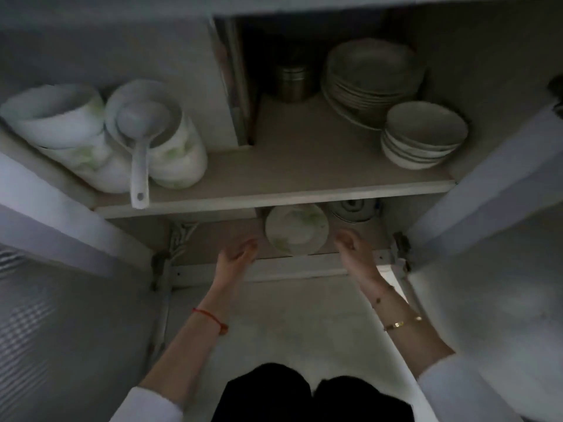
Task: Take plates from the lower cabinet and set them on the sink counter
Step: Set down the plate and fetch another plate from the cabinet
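Observation:
A stack of white plates with a faint green pattern (296, 229) rests on the bottom shelf of the open lower cabinet, just under the middle shelf (274, 200). My left hand (236, 254) is to the left of the stack with fingers spread, a small gap from its rim. My right hand (353, 243) is to the right of the stack, fingers loosely curled, holding nothing. Both hands flank the plates without touching them. The far part of the stack is hidden under the shelf edge.
The middle shelf holds white bowls stacked at the left (76, 138) with a ladle (140, 147), a metal canister (294, 82), a large plate stack (370, 80) and small dishes (423, 135). Cabinet doors stand open on both sides (61, 300) (493, 269). A pot lid (353, 210) lies behind the plates.

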Tool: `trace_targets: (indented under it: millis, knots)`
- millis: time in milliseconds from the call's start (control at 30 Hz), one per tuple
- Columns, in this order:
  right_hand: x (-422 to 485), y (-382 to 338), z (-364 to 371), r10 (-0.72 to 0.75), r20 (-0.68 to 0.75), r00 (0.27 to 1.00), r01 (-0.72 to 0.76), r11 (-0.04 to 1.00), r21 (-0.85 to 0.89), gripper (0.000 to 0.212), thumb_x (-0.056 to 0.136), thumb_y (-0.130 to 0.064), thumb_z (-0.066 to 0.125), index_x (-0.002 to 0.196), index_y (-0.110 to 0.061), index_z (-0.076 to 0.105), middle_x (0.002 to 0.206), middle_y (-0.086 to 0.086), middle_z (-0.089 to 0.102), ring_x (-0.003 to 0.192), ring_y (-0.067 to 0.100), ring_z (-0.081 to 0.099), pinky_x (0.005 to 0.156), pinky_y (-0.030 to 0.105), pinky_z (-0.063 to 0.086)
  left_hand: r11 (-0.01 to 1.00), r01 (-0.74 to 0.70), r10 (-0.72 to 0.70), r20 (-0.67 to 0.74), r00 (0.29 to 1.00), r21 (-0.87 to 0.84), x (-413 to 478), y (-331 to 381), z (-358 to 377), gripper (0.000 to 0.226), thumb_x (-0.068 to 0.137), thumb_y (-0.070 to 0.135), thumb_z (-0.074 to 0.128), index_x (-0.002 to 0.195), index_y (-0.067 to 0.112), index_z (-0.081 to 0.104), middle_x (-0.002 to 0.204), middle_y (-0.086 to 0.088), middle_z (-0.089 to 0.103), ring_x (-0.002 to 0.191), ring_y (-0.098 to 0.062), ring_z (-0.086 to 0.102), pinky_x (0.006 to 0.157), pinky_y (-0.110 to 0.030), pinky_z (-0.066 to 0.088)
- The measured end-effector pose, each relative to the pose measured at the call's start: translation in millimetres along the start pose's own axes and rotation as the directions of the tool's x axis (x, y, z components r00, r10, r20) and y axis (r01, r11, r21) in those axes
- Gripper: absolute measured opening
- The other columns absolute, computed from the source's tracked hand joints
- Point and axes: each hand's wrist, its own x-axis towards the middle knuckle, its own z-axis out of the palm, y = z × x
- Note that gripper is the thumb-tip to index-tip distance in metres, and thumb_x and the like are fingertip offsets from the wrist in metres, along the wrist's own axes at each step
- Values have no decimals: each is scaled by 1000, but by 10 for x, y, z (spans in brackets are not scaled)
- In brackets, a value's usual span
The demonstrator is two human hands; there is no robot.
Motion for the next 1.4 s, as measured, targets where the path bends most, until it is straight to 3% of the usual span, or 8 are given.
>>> trace_targets:
  millis: [133,267,400,667,800,1100,1300,1400]
  knots:
    - [577,580,304,14,2,1000,-14,1000,2,31,96,-10,51,126,-2,59,121,8,64,112,22,60,88,24,41,999,-20,20,0,1000,35,717,-495,272,27,96,6,57,123,7,64,108,-7,66,92,-18,62,78,-24,55]
    - [1052,892,492,5,-12,1000,-6,997,-83,34,96,-12,50,127,-3,59,131,13,61,120,28,58,102,34,43,999,2,-1,-45,999,32,1224,-821,450,32,94,1,58,126,1,61,113,-11,68,93,-17,61,84,-30,50]
    - [1393,1082,588,-92,-48,995,77,967,-242,29,95,-8,49,118,1,64,124,19,64,115,35,58,90,31,39,990,33,-23,-75,997,136,1608,-1067,568,34,90,7,65,124,4,63,126,-16,66,114,-28,62,104,-43,49]
    - [1723,1229,719,-102,-113,988,56,935,-350,30,92,-5,50,114,-1,70,115,21,69,108,39,60,85,34,42,914,-72,75,10,997,400,1897,-1202,725,47,64,30,54,99,4,73,100,-24,73,101,-41,67,88,-46,55]
    - [1785,1247,776,-46,-203,978,-2,973,-233,27,88,-2,54,108,-1,72,111,19,71,103,35,63,64,19,30,914,-83,81,21,996,398,1981,-1237,769,59,59,27,55,110,4,73,105,-25,72,103,-39,68,90,-48,56]
    - [1790,1251,853,-41,-247,968,-16,974,-226,21,85,-8,61,100,0,74,95,22,72,92,35,65,62,23,34,933,-152,179,-56,982,327,1960,-1356,779,47,59,17,62,101,2,76,87,-21,76,84,-35,74,79,-51,60]
    - [1746,1241,852,1,-209,978,-51,971,-235,23,87,-14,60,104,-3,72,96,20,72,91,32,63,67,23,36,986,-78,90,-80,993,145,1932,-1425,782,44,69,-18,66,106,4,75,52,20,67,66,-19,71,78,-53,61]
    - [1700,1225,845,3,-221,975,-46,981,-190,25,86,-12,62,107,-5,73,100,17,73,84,23,59,59,16,30,987,-82,96,-91,991,141,1857,-1410,774,43,68,-18,67,99,9,77,57,17,69,62,-17,69,75,-51,62]
